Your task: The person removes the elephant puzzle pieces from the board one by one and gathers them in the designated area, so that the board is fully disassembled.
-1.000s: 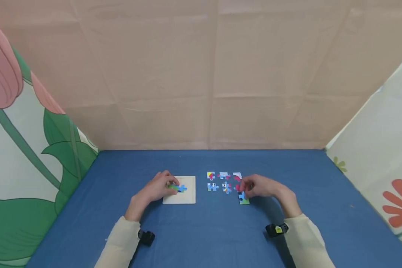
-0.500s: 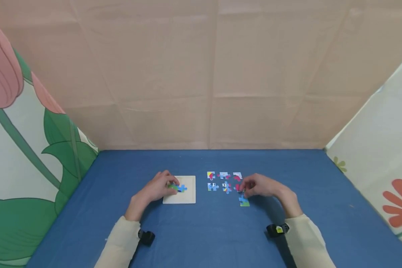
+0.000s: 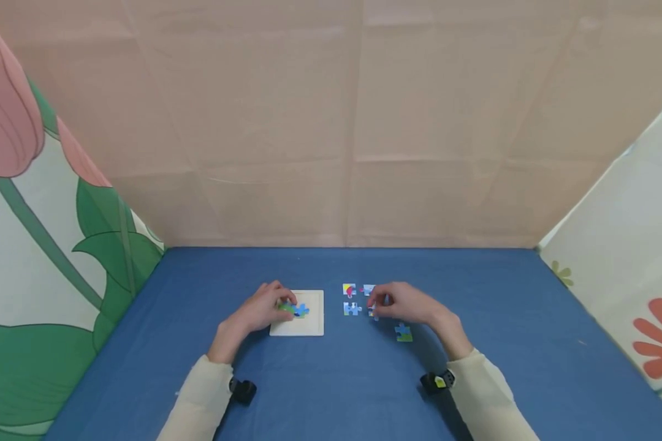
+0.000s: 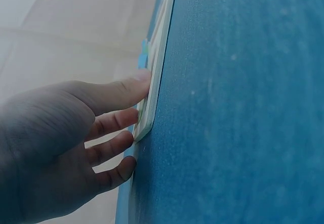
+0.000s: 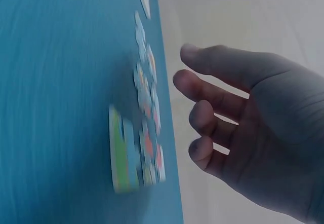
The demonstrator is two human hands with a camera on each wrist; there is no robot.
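My left hand (image 3: 263,305) is over the pale square wooden board (image 3: 315,327), with a green-and-blue jigsaw puzzle piece (image 3: 301,310) between its thumb and index finger. In the left wrist view the thumb lies at the board's edge, and a bit of the blue piece (image 4: 143,60) shows beyond it. My right hand (image 3: 405,302) hovers over the loose puzzle pieces and hides some of them. From the right wrist, its thumb and index finger (image 5: 190,84) stand apart with nothing between them. A blue-and-green puzzle piece (image 5: 121,150) lies below that hand, apart from the fingers.
More loose pieces lie right of the board, among them a red-and-yellow one (image 3: 349,290) and a blue-and-white one (image 3: 351,309). Blue cloth (image 3: 331,380) covers the table, with a beige backdrop (image 3: 331,153) behind it. Each wrist carries a small black camera (image 3: 434,383).
My right hand has moved left from the right-hand column of pieces to the middle one, leaving the blue-and-green piece uncovered on the cloth. The left hand has stayed at the board.
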